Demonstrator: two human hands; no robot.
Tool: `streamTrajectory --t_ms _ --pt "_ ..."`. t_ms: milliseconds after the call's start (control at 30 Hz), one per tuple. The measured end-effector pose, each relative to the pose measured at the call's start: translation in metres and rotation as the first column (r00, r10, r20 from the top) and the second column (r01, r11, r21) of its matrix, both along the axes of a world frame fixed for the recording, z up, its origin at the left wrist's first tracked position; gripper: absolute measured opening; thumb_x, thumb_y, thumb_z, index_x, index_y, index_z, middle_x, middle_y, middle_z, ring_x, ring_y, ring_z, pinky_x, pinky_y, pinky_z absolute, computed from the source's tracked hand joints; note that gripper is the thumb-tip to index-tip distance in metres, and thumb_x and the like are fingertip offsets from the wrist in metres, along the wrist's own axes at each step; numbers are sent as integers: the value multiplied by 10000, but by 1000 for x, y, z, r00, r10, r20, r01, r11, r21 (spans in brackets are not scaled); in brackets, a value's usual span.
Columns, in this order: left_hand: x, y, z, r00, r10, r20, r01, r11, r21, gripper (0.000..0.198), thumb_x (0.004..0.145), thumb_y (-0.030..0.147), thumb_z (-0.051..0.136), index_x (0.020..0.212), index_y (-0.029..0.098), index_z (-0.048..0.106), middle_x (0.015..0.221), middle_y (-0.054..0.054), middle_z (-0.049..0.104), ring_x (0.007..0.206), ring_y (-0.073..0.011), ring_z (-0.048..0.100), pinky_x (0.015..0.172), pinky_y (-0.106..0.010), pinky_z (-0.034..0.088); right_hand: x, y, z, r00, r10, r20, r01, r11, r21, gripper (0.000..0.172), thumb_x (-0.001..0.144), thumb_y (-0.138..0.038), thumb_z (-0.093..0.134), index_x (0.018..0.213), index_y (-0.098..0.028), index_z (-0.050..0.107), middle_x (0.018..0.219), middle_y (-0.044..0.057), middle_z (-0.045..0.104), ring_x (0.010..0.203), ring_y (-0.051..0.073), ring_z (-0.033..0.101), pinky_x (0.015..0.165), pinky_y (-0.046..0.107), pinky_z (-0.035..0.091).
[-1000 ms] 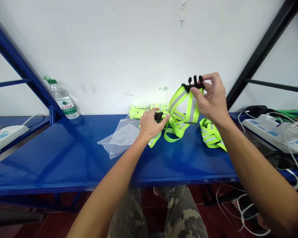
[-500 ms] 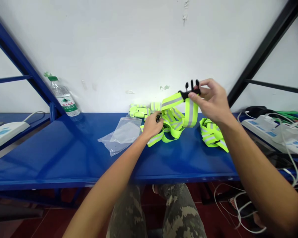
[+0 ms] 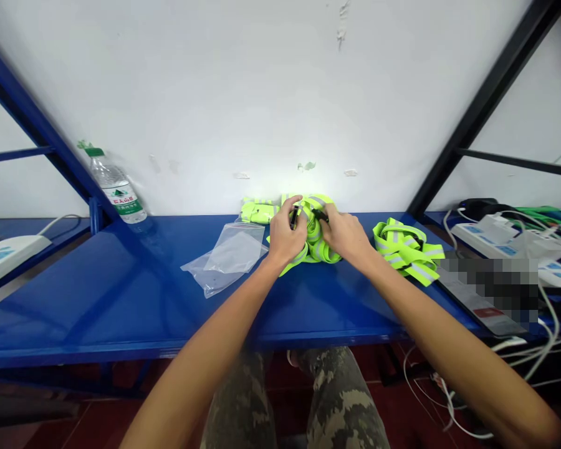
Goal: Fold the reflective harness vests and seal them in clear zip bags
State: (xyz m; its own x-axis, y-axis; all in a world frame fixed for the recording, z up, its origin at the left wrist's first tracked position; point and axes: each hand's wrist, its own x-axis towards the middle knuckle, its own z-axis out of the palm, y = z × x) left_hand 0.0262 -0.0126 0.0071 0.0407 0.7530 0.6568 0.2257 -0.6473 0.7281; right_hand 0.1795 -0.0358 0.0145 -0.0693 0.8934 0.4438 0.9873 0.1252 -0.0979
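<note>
A neon yellow reflective strap (image 3: 315, 240) with grey stripes lies bunched on the blue table, with both of my hands over it. My left hand (image 3: 287, 234) is closed around a black buckle piece (image 3: 294, 217) at the strap's left side. Just to the right, my right hand (image 3: 348, 236) pinches another black buckle piece (image 3: 320, 215) on the strap. The two buckle pieces are a short way apart and face each other. A second tangled reflective strap (image 3: 404, 249) rests beyond my right wrist. Behind my left hand sits a folded, packed reflective strap (image 3: 259, 211).
Clear plastic bags (image 3: 234, 252) lie flat left of my hands. A water bottle (image 3: 119, 190) leans at the back left by the blue frame (image 3: 37, 106). White power strips (image 3: 486, 237) and cables are at the right. The table (image 3: 135, 299) ends at the wall behind.
My right hand has come down and left with its buckle piece, from raised above the table to close beside my left hand. The lifted strap has dropped into the bunch.
</note>
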Motion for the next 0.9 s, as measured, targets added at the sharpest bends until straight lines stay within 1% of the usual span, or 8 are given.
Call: streamTrajectory --t_ms 100,167,233,333,433,567,700,900 --pt "2 -11 1 998 -22 -53 24 999 36 477 836 174 555 1313 187 546 1008 -59 669 927 -195 623 914 -311 460 -1 14 -10 992 -65 -111 74 994 76 300 909 -159 392 1087 -134 633 1027 202 702 815 300 677 701 360 432" --pt "5 -18 1 992 -79 -96 83 996 35 515 819 166 564 1332 192 532 988 -53 666 905 -191 617 902 -306 461 0 26 -13 932 4 -362 39 993 109 233 894 -240 472 942 -133 673 914 172 709 809 299 675 708 364 459" --pt "8 -22 -1 979 -132 -154 137 990 25 524 802 157 558 1324 202 547 980 -49 669 868 -188 616 870 -303 466 1 38 -11 690 104 -716 39 983 180 275 861 -395 555 864 -145 670 788 119 690 754 274 664 669 361 483" --pt "12 -25 -4 953 -178 -246 186 982 11 531 774 160 565 1303 208 579 977 -46 676 819 -188 614 837 -309 469 4 54 2 143 300 -943 83 946 313 450 777 -606 622 926 -183 651 761 66 668 693 226 651 607 349 515" --pt "11 -24 -4 912 -274 -306 268 961 -62 484 790 244 616 1270 178 615 881 -42 680 741 -185 605 794 -317 474 14 61 19 -77 431 -899 47 902 428 532 727 -678 656 1008 -227 643 820 55 675 775 226 677 631 346 553" --pt "6 -17 4 926 -332 -178 304 938 -168 513 880 501 594 1253 151 627 929 -82 698 863 -222 640 840 -332 484 21 48 28 54 459 -887 -57 888 456 561 752 -659 660 1130 -245 656 1000 72 704 968 239 674 721 353 574" --pt "2 -2 5 988 -147 44 151 982 -114 521 951 564 469 1287 180 578 1250 -120 626 1133 -235 586 991 -349 451 16 32 17 217 444 -869 -174 894 413 639 762 -593 693 1274 -215 635 1097 89 708 1016 244 664 792 366 568" --pt "0 15 -3 966 -188 179 231 937 -263 683 835 503 688 1410 228 444 1429 -138 505 1214 -262 560 971 -377 488 4 17 16 267 396 -879 -451 857 249 676 712 -512 783 1276 -165 650 984 97 743 918 249 684 789 389 572"
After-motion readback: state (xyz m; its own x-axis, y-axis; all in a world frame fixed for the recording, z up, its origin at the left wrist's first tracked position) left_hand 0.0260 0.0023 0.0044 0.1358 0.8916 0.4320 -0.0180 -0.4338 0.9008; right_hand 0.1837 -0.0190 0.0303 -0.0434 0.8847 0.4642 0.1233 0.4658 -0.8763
